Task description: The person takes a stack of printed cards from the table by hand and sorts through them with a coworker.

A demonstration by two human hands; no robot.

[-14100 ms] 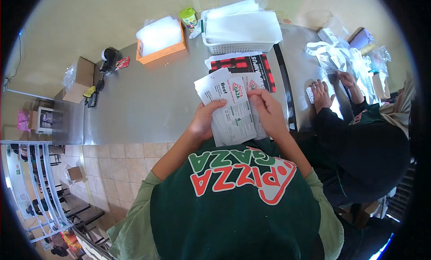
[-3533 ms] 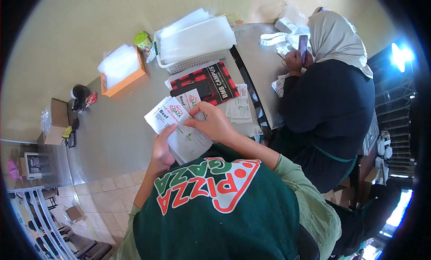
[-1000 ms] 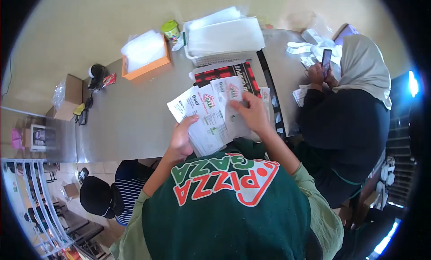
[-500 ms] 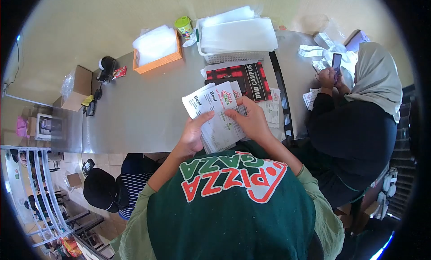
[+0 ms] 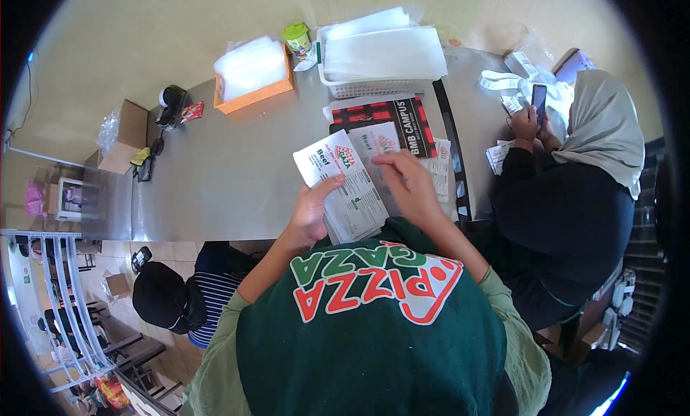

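A stack of papers [image 5: 348,193] sits in the left hand [image 5: 313,211]. The thumb presses down on the top paper near its left side, so the stack is pinched there. The top paper says "Beef" and "Pizza Gaza." One paper slip [image 5: 374,139] shows at the right side of the stack. The right hand [image 5: 410,186] is over that slip, with its fingers bent. It is blurry, so I can't tell if it is pinching it.

Half a second ago, the right thumb was on top of the stack. Now the right hand is off to the right side. The left hand is still in the same spot.

The table [image 5: 223,172] is shiny metal. Just past the papers is a red and black book [image 5: 413,125], with more papers [image 5: 441,168] to its near right. At the far side are an orange basket [image 5: 255,95], a green cup [image 5: 297,41] and a white basket [image 5: 381,90]. On the right, another person [image 5: 560,222] holds a phone [image 5: 538,100].
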